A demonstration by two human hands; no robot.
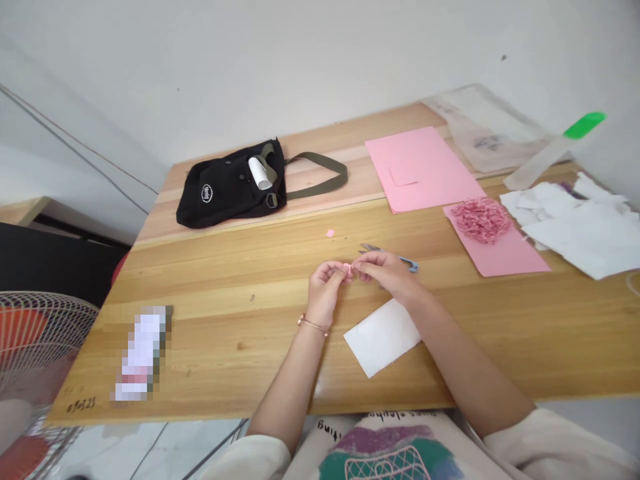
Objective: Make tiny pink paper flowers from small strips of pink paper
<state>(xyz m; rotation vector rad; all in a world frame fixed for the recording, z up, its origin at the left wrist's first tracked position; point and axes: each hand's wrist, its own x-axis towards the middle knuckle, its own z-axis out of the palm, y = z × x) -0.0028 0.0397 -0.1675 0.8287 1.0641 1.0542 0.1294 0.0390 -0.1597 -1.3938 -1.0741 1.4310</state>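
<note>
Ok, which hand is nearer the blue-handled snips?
Right. The right hand partly covers the blue-handled snips in this view; the left hand is farther off, to their left.

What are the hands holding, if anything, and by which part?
A small pink piece, pinched at its left side by the left hand. The right hand is at its right edge; whether it grips can't be told.

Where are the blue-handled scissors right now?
In the head view, the blue-handled scissors lie on the wooden table just right of centre, immediately beyond the right hand, which partly hides them; a small pink square lies to their left.
</note>
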